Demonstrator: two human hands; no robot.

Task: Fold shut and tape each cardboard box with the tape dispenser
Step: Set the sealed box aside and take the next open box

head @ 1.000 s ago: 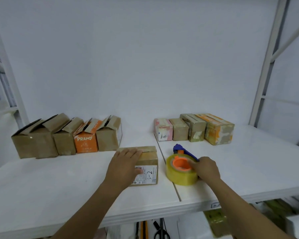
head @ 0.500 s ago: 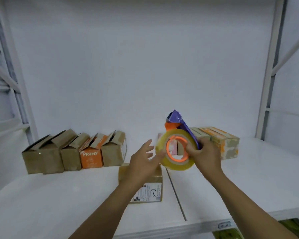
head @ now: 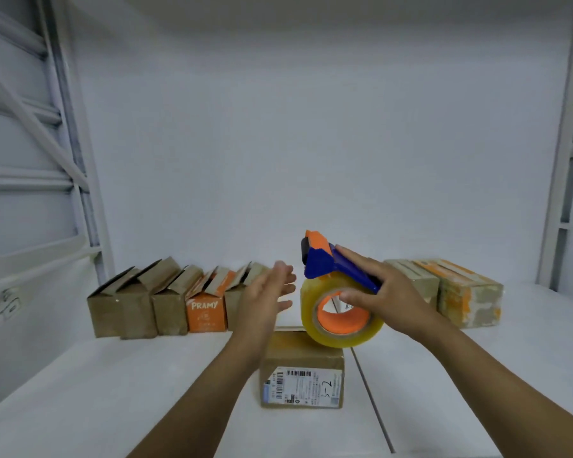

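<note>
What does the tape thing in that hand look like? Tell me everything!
The tape dispenser has a blue plastic frame, an orange top piece with a black tip, and a fat roll of clear yellowish tape on an orange core. The right hand holds it up, fingers over the frame, thumb at the core. It hangs tilted above the labelled box; the open left hand is beside it, not touching.

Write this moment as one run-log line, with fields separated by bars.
right hand: grips tape dispenser, in air | left hand: open, beside dispenser | labelled cardboard box: closed, on table
</note>
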